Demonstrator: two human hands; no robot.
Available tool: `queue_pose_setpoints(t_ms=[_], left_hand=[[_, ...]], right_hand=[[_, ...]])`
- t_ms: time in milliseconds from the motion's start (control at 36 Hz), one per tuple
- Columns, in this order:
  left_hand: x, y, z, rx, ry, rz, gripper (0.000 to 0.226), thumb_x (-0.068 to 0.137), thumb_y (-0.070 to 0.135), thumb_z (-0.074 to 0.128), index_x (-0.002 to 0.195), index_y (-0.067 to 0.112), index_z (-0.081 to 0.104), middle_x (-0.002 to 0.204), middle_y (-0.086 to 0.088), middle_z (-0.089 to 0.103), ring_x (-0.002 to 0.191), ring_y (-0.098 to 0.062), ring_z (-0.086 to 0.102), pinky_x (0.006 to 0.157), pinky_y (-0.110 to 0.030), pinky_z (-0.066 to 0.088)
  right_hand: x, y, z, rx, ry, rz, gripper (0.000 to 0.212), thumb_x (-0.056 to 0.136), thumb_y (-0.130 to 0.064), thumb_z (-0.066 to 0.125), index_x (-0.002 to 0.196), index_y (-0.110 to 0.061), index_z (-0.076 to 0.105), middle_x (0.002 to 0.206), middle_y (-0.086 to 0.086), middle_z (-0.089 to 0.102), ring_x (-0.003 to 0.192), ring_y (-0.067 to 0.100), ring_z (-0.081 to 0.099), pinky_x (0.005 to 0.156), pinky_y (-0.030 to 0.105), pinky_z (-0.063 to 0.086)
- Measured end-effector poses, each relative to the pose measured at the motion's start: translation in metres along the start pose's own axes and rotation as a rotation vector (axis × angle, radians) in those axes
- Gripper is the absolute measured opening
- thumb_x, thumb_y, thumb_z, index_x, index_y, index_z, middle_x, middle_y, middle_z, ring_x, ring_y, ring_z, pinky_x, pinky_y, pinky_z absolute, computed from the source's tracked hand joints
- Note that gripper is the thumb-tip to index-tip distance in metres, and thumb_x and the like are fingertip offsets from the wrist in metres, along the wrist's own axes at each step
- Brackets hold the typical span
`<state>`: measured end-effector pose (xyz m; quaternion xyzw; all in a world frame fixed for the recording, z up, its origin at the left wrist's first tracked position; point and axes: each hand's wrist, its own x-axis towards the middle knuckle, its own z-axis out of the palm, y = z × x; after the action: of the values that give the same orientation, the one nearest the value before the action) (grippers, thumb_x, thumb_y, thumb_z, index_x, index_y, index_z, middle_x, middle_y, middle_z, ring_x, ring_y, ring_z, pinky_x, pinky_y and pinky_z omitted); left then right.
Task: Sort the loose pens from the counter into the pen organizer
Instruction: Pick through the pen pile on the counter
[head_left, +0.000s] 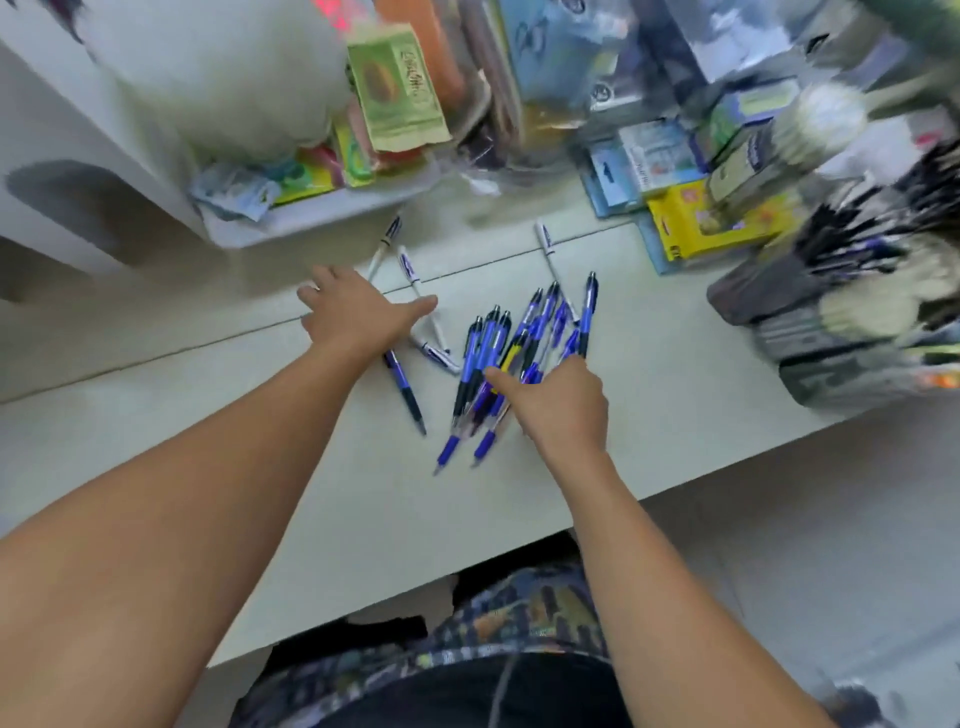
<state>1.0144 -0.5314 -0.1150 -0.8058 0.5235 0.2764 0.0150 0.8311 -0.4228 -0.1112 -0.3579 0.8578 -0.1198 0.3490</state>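
Both hands are low over the pale, smooth table (675, 415), well apart from each other. The left hand (358, 317) lies flat with its fingers spread and holds nothing. It seems to be reaching for the thin white pens (410, 265) that lie near it. One blue pen with a black grip (405, 389) pokes out from under it. The right hand (563, 402) sits on the near end of the pile of blue pens (498, 364). Its thumb is out, but its fingers are hidden, so I cannot tell if they pinch a pen. I think it is gathering the pile into a bunch.

The pens are long, thin, shiny plastic sticks. They would roll easily.

The pen organizer (852, 306) stands far off at the right edge. It is dark, blurry and already stuffed with pens. All the loose pens look not yet sorted.
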Motion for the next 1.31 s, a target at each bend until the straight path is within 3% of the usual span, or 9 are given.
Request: queue_pose_setpoints(t_ms=[139, 500, 667, 778, 861, 1028, 1111, 1194, 1306], left_hand=[[0.004, 0.019, 0.013, -0.019, -0.037, -0.036, 0.11, 0.071, 0.057, 0.084, 0.149, 0.003, 0.027, 0.153, -0.016, 0.027, 0.137, -0.043, 0.035, 0.102, -0.048, 0.042], [-0.019, 0.016, 0.032, -0.197, 0.007, -0.062, 0.037, 0.086, 0.007, 0.064, 0.118, 0.0, 0.047, 0.123, -0.021, 0.054, 0.109, -0.041, 0.055, 0.078, -0.036, 0.035], [-0.018, 0.003, 0.032, -0.432, -0.02, -0.077, 0.018, 0.097, 0.005, 0.05, 0.114, 0.0, 0.056, 0.115, -0.02, 0.058, 0.1, -0.035, 0.056, 0.071, -0.029, 0.033], [-0.026, -0.006, 0.034, -0.465, -0.04, -0.014, 0.017, 0.103, 0.018, 0.051, 0.102, 0.002, 0.058, 0.099, -0.014, 0.06, 0.094, -0.034, 0.058, 0.068, -0.03, 0.031], [-0.035, -0.004, 0.034, -0.478, -0.076, -0.002, 0.021, 0.103, 0.025, 0.055, 0.1, 0.004, 0.056, 0.094, -0.013, 0.061, 0.084, -0.031, 0.056, 0.067, -0.035, 0.037], [-0.043, 0.005, 0.038, -0.533, -0.092, -0.011, 0.043, 0.096, 0.048, 0.064, 0.095, 0.007, 0.054, 0.086, -0.007, 0.062, 0.077, -0.028, 0.058, 0.064, -0.037, 0.043], [-0.04, 0.008, 0.035, -0.595, -0.146, 0.002, 0.028, 0.097, 0.041, 0.065, 0.091, 0.013, 0.063, 0.081, 0.003, 0.063, 0.081, -0.021, 0.059, 0.06, -0.016, 0.038], [-0.034, 0.007, 0.028, -0.609, -0.212, 0.007, 0.026, 0.102, 0.036, 0.057, 0.092, 0.014, 0.066, 0.081, 0.006, 0.062, 0.086, -0.022, 0.06, 0.062, -0.017, 0.035], [-0.031, 0.004, 0.015, -0.718, -0.226, -0.074, 0.025, 0.103, 0.027, 0.051, 0.08, 0.018, 0.052, 0.077, -0.003, 0.058, 0.077, -0.027, 0.057, 0.069, -0.037, 0.046]], right_hand=[[0.014, -0.014, 0.001, -0.069, -0.043, -0.112, 0.098, 0.071, -0.06, 0.084, 0.139, -0.009, 0.036, 0.132, 0.015, 0.05, 0.114, 0.038, 0.06, 0.087, 0.04, 0.049], [0.027, -0.038, 0.015, -0.111, -0.193, -0.454, 0.064, 0.082, -0.038, 0.082, 0.127, -0.017, 0.043, 0.116, 0.005, 0.045, 0.088, 0.032, 0.059, 0.072, 0.035, 0.043], [0.035, -0.048, 0.027, 0.019, -0.236, -0.43, 0.048, 0.082, -0.021, 0.081, 0.119, -0.015, 0.051, 0.108, 0.004, 0.06, 0.093, 0.024, 0.057, 0.08, 0.035, 0.047], [0.047, -0.055, 0.023, 0.128, -0.257, -0.297, 0.033, 0.08, -0.025, 0.085, 0.103, -0.013, 0.065, 0.086, -0.004, 0.067, 0.077, 0.013, 0.064, 0.068, 0.019, 0.049], [0.057, -0.057, 0.018, 0.093, -0.28, -0.266, 0.02, 0.079, -0.027, 0.085, 0.085, -0.013, 0.072, 0.077, -0.003, 0.07, 0.072, 0.014, 0.066, 0.064, 0.023, 0.048], [0.054, -0.06, 0.016, 0.116, -0.325, -0.284, 0.023, 0.081, -0.024, 0.082, 0.064, -0.011, 0.074, 0.056, 0.005, 0.064, 0.052, 0.013, 0.048, 0.054, 0.028, 0.036], [0.046, -0.062, 0.018, 0.108, -0.382, -0.318, 0.035, 0.086, -0.017, 0.074, 0.055, -0.01, 0.061, 0.046, -0.004, 0.044, 0.049, 0.012, 0.033, 0.051, 0.028, 0.027], [0.041, -0.063, 0.014, 0.069, -0.484, -0.329, 0.006, 0.088, -0.014, 0.074, 0.084, -0.012, 0.077, 0.064, -0.002, 0.064, 0.059, 0.01, 0.053, 0.063, 0.028, 0.046], [0.041, -0.061, -0.001, 0.085, -0.437, -0.288, 0.02, 0.085, -0.024, 0.079, 0.104, -0.017, 0.077, 0.09, -0.004, 0.072, 0.08, 0.008, 0.066, 0.078, 0.023, 0.051]])
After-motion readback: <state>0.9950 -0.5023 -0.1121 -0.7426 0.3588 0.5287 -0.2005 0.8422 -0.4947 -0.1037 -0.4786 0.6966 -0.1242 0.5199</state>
